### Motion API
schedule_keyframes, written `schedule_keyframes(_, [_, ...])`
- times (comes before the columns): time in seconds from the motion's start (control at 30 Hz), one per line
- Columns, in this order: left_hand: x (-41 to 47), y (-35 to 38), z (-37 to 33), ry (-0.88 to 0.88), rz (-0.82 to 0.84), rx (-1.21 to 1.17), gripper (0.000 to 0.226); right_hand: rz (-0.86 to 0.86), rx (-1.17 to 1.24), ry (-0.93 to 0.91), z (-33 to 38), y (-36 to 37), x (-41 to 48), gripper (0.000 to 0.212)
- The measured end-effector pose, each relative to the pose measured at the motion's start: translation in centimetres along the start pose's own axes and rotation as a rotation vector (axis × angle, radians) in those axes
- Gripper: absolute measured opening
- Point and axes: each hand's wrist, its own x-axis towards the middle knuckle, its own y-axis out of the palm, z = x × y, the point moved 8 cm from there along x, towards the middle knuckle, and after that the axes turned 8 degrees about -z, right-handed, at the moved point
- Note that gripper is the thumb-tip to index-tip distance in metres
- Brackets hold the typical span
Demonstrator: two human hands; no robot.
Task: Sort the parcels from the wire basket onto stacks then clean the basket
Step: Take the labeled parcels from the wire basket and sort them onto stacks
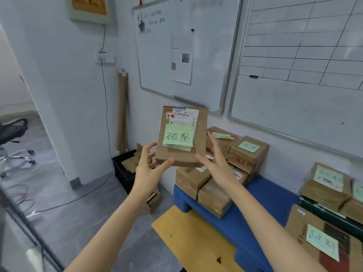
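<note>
Brown cardboard parcel [182, 134] with a green note [177, 137] is up in front of me, pinched at its lower corners by my left hand [149, 163] and right hand [214, 160]. Sorted stacks [247, 152] sit on the blue platform [275, 195] to the right. This one isn't placed yet. I can't see into the basket, and I judge its cleaning is still ahead.

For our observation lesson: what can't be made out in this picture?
Head view:
- Parcel label print: too small to read; green note covers its lower part.
- Whiteboard writing: blurred.
- Boxes at right: cut off by the edge.
- Black crate's contents: partly hidden by the left hand.
</note>
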Motion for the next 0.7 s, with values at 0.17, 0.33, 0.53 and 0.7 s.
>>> schedule_keyframes(0.17, [6.9,3.1,2.5,-0.006,0.085,0.039,0.059,-0.051,0.048,0.059,-3.4,0.6,5.9,0.077])
schedule_keyframes(0.33, [12.5,5.8,5.3,-0.026,0.183,0.116,0.061,-0.145,0.097,0.149,-6.9,0.1,10.3,0.073])
schedule_keyframes(0.53, [16.9,8.6,8.5,0.013,0.317,0.25,0.054,-0.262,0.068,0.284,-11.4,-0.9,12.7,0.069])
schedule_keyframes(0.7, [20.9,11.2,11.0,0.038,0.448,0.29,0.059,-0.374,0.066,0.429,-15.1,-1.9,13.1,0.065])
